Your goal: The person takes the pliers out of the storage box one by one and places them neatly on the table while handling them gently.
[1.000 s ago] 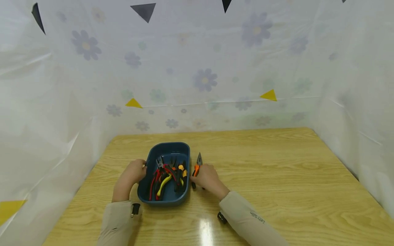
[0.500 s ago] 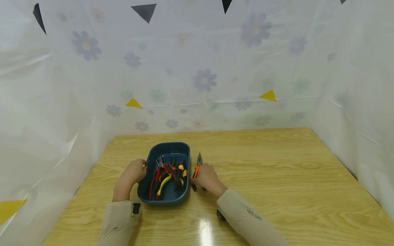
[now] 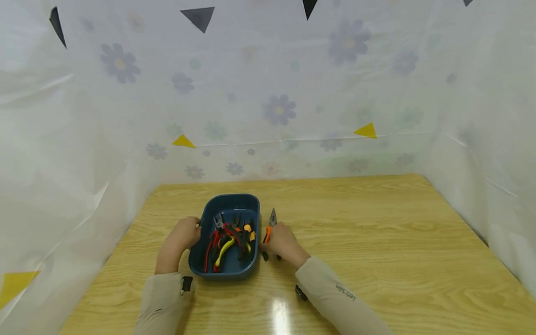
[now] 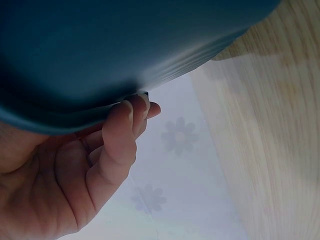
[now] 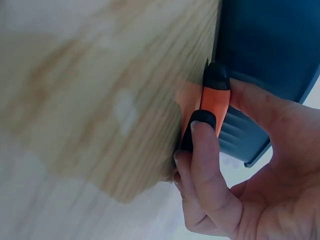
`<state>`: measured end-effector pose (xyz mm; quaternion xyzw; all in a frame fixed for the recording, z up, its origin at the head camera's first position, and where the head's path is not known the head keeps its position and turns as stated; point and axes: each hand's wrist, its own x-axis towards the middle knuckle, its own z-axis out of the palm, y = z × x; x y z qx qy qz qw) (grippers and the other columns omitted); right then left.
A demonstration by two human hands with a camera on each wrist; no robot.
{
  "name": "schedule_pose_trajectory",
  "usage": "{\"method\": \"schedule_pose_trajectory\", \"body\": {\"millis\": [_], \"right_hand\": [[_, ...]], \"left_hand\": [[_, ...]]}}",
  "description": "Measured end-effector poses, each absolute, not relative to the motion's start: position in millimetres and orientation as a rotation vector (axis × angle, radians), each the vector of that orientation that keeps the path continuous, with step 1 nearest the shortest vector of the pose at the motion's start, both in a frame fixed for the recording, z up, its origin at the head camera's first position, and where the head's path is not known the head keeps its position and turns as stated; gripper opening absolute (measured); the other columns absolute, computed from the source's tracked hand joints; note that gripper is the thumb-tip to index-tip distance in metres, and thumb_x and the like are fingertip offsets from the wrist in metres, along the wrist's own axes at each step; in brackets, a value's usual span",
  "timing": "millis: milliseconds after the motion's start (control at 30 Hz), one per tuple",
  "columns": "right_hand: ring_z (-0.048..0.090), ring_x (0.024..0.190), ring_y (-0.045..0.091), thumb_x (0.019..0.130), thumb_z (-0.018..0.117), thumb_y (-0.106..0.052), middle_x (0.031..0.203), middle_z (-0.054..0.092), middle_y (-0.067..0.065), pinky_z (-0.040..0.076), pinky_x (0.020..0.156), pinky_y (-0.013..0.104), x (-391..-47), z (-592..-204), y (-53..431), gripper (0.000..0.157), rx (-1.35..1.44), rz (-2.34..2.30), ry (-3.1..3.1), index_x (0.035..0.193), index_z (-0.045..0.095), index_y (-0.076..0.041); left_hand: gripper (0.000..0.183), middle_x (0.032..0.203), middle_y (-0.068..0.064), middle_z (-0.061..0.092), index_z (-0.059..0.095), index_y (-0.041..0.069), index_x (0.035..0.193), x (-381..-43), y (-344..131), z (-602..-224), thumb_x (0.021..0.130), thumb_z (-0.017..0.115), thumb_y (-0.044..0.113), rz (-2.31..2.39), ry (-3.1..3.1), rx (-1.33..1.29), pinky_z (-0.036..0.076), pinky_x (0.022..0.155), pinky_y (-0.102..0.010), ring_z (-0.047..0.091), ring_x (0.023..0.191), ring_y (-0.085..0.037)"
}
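A dark blue plastic bin (image 3: pixel 228 275) stands on the table, left of the middle. Inside it lie several pliers (image 3: pixel 226 249) with red, yellow and black-orange handles. My left hand (image 3: pixel 182 237) holds the bin's left side, its fingertips (image 4: pixel 125 112) against the wall just under the rim; the thumb is hidden. Right of the bin, my right hand (image 3: pixel 282 243) grips long-nose pliers (image 3: pixel 272 217) with orange and black handles. Their jaws point to the far side of the table. In the right wrist view, thumb and fingers pinch the handles (image 5: pixel 216 102) low over the table.
The wood-grain table (image 3: pixel 368 242) stretches far to the right of both hands. White flowered sheeting (image 3: pixel 276 83) hangs along the back and both sides, close to the table's edges. A dark band (image 3: pixel 187 284) shows at the left cuff.
The right forearm has shifted slightly to the left. Both hands keep hold of the same things, and the bin and the pliers stay practically in place.
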<state>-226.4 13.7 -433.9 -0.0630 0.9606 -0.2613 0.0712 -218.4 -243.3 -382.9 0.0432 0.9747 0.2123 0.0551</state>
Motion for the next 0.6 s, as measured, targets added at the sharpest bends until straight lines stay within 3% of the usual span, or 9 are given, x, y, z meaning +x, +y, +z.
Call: {"method": "schedule_pose_trajectory", "body": {"millis": [300,600], "right_hand": [[0.057,0.076,0.029,0.074,0.081,-0.033,0.097,0.055,0.021,0.052,0.058,0.035,-225.8,-431.4,13.5,0.053,-0.182,-0.773,2.883,0.095,0.055,0.008],[0.056,0.076,0.028,0.077,0.079,-0.030,0.096,0.056,0.022,0.052,0.060,0.036,-220.8,-428.1,13.0,0.055,-0.180,-0.797,2.866,0.103,0.055,0.012]], "left_hand": [[0.029,0.094,-0.030,0.064,0.055,-0.020,0.114,-218.0,-241.1,-381.7,0.092,0.049,-0.001,0.642,2.992,0.145,0.052,0.052,-0.034,0.062,0.057,-0.023],[0.033,0.101,-0.032,0.063,0.051,-0.021,0.120,-217.4,-241.3,-381.2,0.094,0.047,-0.001,0.655,2.957,0.122,0.052,0.052,-0.033,0.062,0.057,-0.021]]}}
